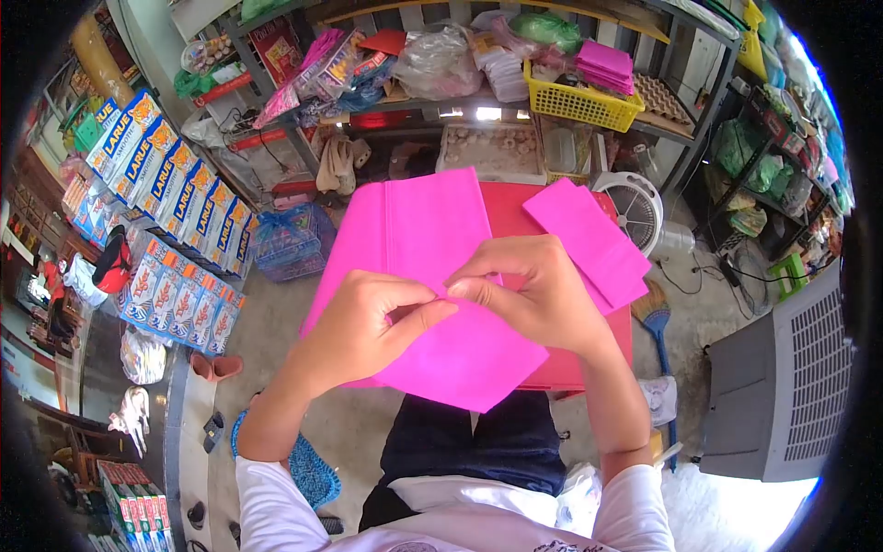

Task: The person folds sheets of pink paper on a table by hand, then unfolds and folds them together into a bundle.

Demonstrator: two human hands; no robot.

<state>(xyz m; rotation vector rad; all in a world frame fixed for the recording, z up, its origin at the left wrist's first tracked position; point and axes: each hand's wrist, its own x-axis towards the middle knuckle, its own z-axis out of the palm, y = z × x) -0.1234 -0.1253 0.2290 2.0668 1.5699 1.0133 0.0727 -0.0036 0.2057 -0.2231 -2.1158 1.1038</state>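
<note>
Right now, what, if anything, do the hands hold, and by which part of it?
It cannot be told: the left hand and right hand pinch over pink sheeting, any grip on it unclear.

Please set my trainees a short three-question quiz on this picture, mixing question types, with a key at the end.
1. True or false: both hands are spread open with their fingers straight.
2. What colour is the basket beyond the red table? A) green B) blue C) yellow
3. Fill the gap: from the person's side, the smaller pink pieces lie to the ____ of the larger pink material.

Key: 1. False: the left hand and right hand have bent fingers, tips close together. 2. C. 3. right.
</note>
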